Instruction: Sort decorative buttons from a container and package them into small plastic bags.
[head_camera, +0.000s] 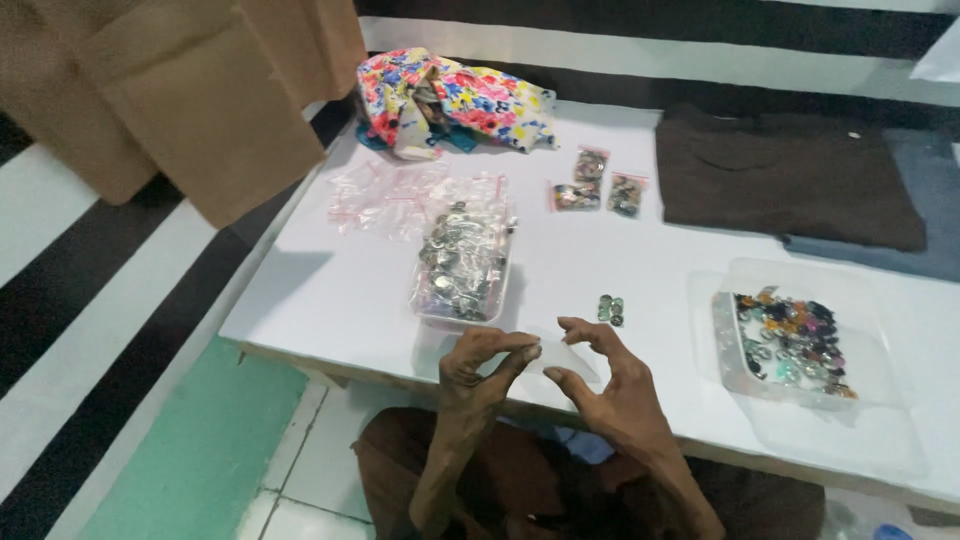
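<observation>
Low over the counter's near edge, both hands work a small clear bag between them. The left hand has its fingers curled and bunched, tips pinched onto the bag's left edge. The right hand is half open, thumb and forefinger spread in a claw around the bag's right side, touching it. Both forearms rise from the person's lap, wrists bent upward.

The counter is a flat white board, smooth and matte, with floor tiles and a green patch below it and black and white stripes on the surface behind. Brown cloth hangs at upper left.

Just beyond the hands lies a little cluster of stones, dark and rounded. To the left stands a clear tray full of greyish metal pieces, with loose empty bags beside it. To the right, a clear lid or tray holds glossy coloured stones. Farther back lie three filled packets, a crumpled floral cloth, and a folded dark brown shirt over a grey one.
</observation>
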